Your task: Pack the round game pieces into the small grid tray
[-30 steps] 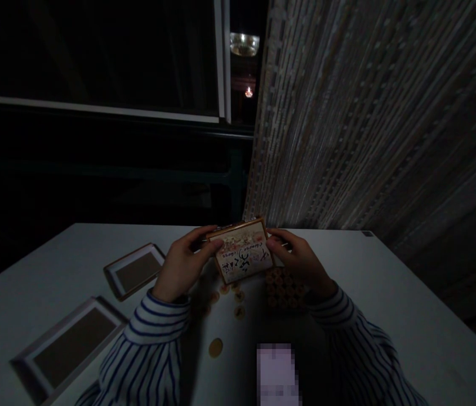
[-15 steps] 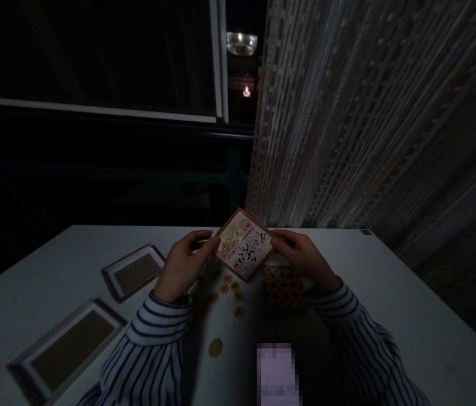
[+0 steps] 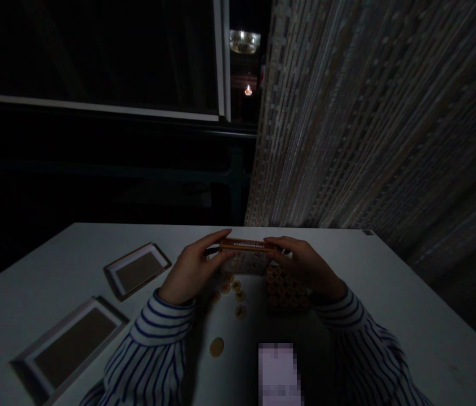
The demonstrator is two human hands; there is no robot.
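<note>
In the head view, the left hand (image 3: 195, 266) and the right hand (image 3: 306, 265) grasp opposite ends of a Chinese chess box (image 3: 247, 260), thumbs on its printed face and fingers along its brown edge. It is held up above the desk (image 3: 394, 321), its long axis running roughly from nine to three o'clock. Neither hand is nearer, as both touch it; whether it is a lid or a whole box I cannot tell.

The box lies at three o'clock from the left hand and nine o'clock from the right. Loose xiangqi pieces (image 3: 240, 295) lie at seven o'clock from it, a block of pieces (image 3: 287, 288) at four.
</note>
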